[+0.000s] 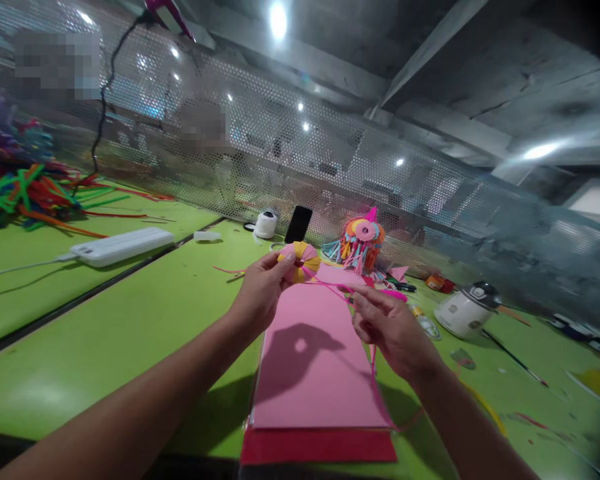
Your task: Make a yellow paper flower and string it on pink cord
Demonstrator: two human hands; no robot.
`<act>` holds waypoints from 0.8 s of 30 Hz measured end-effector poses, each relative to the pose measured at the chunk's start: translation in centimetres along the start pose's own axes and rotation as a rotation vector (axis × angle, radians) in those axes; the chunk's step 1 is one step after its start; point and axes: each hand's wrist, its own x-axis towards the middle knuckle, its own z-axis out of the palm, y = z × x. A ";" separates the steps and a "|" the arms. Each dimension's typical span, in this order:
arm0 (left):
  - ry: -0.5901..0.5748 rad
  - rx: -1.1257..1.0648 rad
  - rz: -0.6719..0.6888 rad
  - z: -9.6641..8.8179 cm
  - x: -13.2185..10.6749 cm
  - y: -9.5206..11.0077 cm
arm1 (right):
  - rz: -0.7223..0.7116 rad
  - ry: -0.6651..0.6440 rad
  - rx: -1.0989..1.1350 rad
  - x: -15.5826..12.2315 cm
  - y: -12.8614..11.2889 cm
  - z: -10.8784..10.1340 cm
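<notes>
In my left hand [261, 288] is a ring [309, 256] wrapped in pink and yellow bands, pinched between thumb and fingers. A thin pink strand [329, 285] stretches from the ring across to my right hand [387, 328], whose fingers close on it. More of the strand hangs below that hand and trails onto the table. Both hands are raised over a sheet of pink paper [317, 387], where their shadow falls. Red paper [320, 445] shows under its near edge.
A tasselled paper ornament [364, 237] stands behind the hands, near a phone [299, 224] and a white spool [265, 225]. To the right are a white-and-black pot [466, 310] and a brush [517, 360]. A power strip [125, 247] and pipe cleaners [23, 197] lie left.
</notes>
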 end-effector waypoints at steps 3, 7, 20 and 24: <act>0.010 -0.019 0.006 -0.1 0.1 0.1 | 0.066 -0.089 -0.137 -0.2 0.1 -1.0; 0.011 0.003 0.073 -0.3 0.4 0.1 | 0.125 -0.167 -0.303 -1.0 0.1 -1.8; -0.134 0.465 0.328 -0.1 -0.8 0.1 | -0.323 0.326 -0.769 -7.1 -3.8 -3.8; -0.230 0.471 0.368 -0.2 -0.9 0.3 | -0.444 0.466 -0.828 -8.5 -4.9 -2.4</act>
